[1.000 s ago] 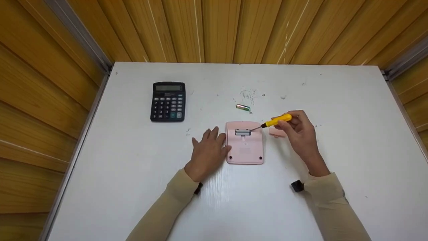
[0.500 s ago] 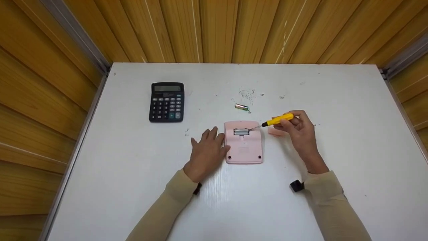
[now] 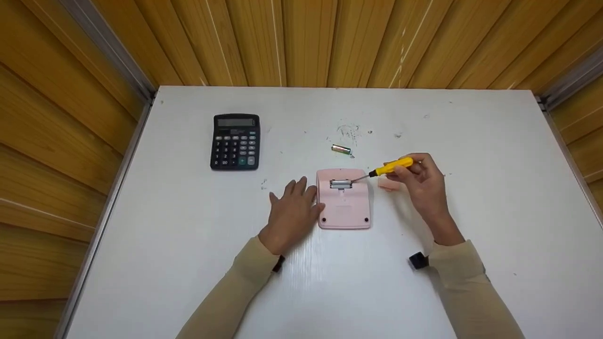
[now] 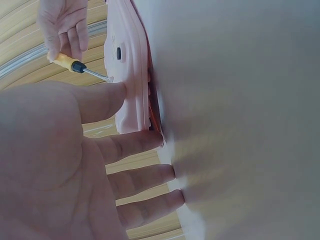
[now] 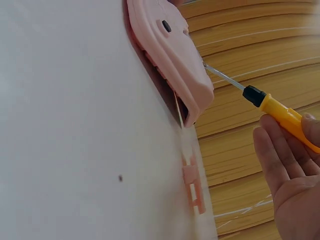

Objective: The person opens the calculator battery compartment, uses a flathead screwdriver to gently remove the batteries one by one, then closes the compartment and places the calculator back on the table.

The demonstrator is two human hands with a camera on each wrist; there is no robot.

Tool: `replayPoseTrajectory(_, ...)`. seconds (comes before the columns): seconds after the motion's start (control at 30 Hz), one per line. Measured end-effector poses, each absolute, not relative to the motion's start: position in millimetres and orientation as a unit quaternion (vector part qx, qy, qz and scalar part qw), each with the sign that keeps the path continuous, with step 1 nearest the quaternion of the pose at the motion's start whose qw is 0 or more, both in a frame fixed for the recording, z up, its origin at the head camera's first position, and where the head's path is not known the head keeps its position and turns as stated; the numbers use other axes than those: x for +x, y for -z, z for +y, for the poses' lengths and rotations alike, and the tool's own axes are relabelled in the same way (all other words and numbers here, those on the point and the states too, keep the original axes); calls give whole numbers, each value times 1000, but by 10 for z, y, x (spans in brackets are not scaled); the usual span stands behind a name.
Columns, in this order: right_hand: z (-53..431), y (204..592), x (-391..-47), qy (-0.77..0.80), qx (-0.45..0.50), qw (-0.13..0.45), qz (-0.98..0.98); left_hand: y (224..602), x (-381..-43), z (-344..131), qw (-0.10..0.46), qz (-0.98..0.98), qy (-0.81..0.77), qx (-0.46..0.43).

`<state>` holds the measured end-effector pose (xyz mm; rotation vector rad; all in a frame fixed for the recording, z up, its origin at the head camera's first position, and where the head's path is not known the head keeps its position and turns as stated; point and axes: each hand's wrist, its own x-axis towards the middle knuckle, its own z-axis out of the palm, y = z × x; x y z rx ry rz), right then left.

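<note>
A pink calculator point(image 3: 345, 207) lies face down on the white table, its battery compartment point(image 3: 341, 186) uncovered. Inside the compartment is a silvery battery point(image 3: 341, 182). My right hand point(image 3: 426, 188) grips a screwdriver point(image 3: 393, 167) by its yellow handle, and the metal tip reaches the compartment's right end. My left hand point(image 3: 293, 214) steadies the calculator's left side. In the left wrist view, its thumb point(image 4: 102, 101) presses the pink casing, while the other fingers stretch out straight, fingertips down at the table. Just right of the calculator, the small pink battery cover point(image 3: 389, 184) lies on the table.
A black calculator point(image 3: 235, 141) lies face up at the back left. A loose green and silver battery point(image 3: 341, 149) lies beyond the pink calculator. Dark marks spot the white table point(image 3: 188, 245). Wood-patterned panels point(image 3: 306, 42) enclose its back and sides.
Both hands hold nearly the same place, the screwdriver tip staying at the compartment's right end. The battery inside looks slightly shifted and brighter. The head view has moved a little.
</note>
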<state>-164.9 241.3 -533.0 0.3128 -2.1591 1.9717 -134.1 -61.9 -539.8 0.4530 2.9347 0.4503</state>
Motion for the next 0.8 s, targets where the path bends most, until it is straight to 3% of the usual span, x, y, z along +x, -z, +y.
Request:
replayPoseTrajectory(0.47,2194,5026,-1492,-472,175,174,-846,5397,-1336,-612,72,973,-164,147)
replayPoseTrajectory(0.8,2088,4988,-1470,-439,192,195,-856,5391,-1343,-610,67,974,-155,149)
